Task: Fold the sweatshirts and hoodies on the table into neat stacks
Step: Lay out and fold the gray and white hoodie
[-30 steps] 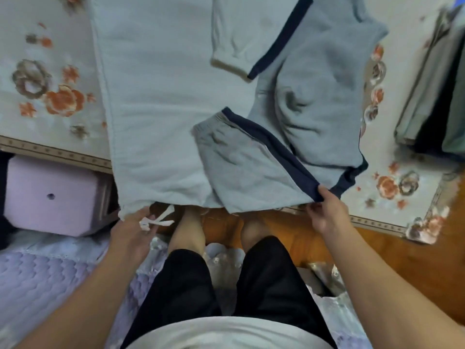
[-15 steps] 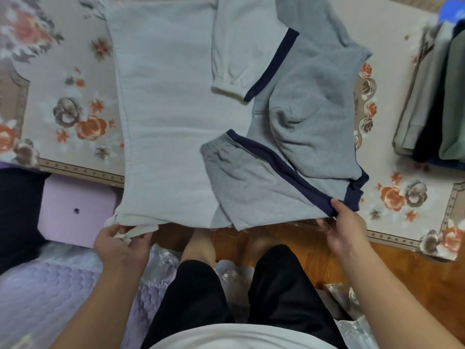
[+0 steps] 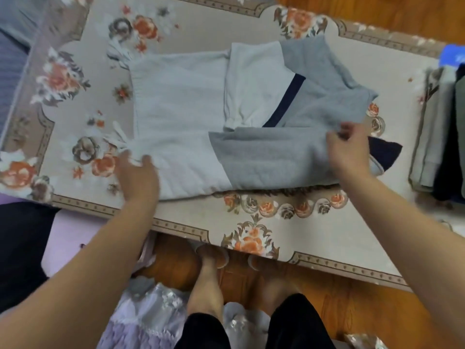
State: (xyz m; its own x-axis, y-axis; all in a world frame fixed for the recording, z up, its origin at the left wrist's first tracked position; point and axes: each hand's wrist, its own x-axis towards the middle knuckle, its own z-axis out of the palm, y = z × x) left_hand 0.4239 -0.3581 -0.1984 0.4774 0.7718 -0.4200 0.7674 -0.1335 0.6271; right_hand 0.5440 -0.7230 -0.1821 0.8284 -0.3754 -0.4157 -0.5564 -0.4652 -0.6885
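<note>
A grey hoodie [image 3: 186, 127] with pale and darker grey panels and a navy stripe lies on the flowered table cover [image 3: 251, 222]. Its near part is doubled back over the body, and both sleeves lie folded across it. My left hand [image 3: 137, 172] rests with relaxed fingers on the pale left corner of the fold, beside a white drawstring [image 3: 118, 137]. My right hand [image 3: 348, 147] is on the darker grey right end of the fold, fingers curled at the fabric edge. A navy part of the hoodie [image 3: 385, 152] pokes out at the right, beyond that hand.
A stack of folded garments [image 3: 442, 137] in grey, black and green lies at the table's right edge. Something blue [image 3: 453, 56] shows behind it. A lilac stool [image 3: 73, 238] and a quilted lilac cloth [image 3: 141, 321] sit below the table's near edge, by my legs.
Both hands lifted the hoodie's hanging near edge off the table's front and laid it back over the body. The hoodie now lies wholly on the table. The left hand has loosened its grip.
</note>
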